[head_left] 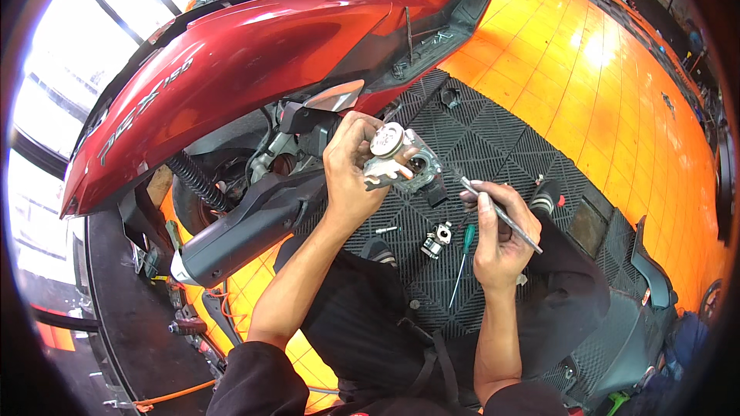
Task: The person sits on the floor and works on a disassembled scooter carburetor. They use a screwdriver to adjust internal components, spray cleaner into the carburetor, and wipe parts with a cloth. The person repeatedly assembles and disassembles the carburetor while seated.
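I log: one silver-and-black metal housing (428,176), clasped in left hand (347,160), far and left of right hand (499,248); one slim grey metal rod (518,230), pinched by right hand, long axis slanting toward housing.

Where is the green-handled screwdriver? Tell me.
In the head view, right of centre, the screwdriver lies on the black mat, between the small metal part and the person's right hand.
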Tool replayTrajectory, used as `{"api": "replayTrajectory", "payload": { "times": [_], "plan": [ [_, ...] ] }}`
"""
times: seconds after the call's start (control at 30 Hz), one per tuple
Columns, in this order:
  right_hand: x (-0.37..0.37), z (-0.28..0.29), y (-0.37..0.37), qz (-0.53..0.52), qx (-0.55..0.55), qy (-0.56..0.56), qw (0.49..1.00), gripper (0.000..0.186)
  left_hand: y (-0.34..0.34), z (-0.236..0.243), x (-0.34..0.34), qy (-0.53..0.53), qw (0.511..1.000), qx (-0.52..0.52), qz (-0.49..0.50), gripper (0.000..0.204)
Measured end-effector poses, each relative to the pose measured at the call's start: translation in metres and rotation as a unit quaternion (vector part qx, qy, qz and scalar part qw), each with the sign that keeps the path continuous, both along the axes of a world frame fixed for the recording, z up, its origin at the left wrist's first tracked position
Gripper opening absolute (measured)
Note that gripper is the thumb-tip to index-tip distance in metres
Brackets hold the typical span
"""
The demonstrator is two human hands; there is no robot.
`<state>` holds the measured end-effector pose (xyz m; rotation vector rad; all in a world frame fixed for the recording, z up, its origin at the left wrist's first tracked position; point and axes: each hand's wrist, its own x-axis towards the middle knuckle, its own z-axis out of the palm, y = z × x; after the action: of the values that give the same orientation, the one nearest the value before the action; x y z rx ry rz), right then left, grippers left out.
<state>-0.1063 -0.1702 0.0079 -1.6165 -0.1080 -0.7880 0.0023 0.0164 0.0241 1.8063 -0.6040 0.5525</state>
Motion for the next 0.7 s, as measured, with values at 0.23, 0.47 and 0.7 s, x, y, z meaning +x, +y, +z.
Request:
{"api": "replayTrajectory", "payload": {
  "times": [0.23,0.47,0.7],
  "plan": [
    [-0.004,0.003,0.002,0.024,-0.062,-0.06,0.996,0.016,0.005,-0.007,0.0,-0.027,0.997,-0.049,-0.055,0.04],
    [-0.003,0.011,0.002,0.045,-0.146,-0.147,0.977,0.023,0.005,-0.006,-0.001,-0.031,0.997,-0.047,-0.048,0.046],
    [-0.002,0.006,0.012,0.038,-0.272,-0.154,0.949,0.034,-0.004,-0.003,-0.007,0.007,0.999,-0.031,-0.04,0.034]
  ]
}}
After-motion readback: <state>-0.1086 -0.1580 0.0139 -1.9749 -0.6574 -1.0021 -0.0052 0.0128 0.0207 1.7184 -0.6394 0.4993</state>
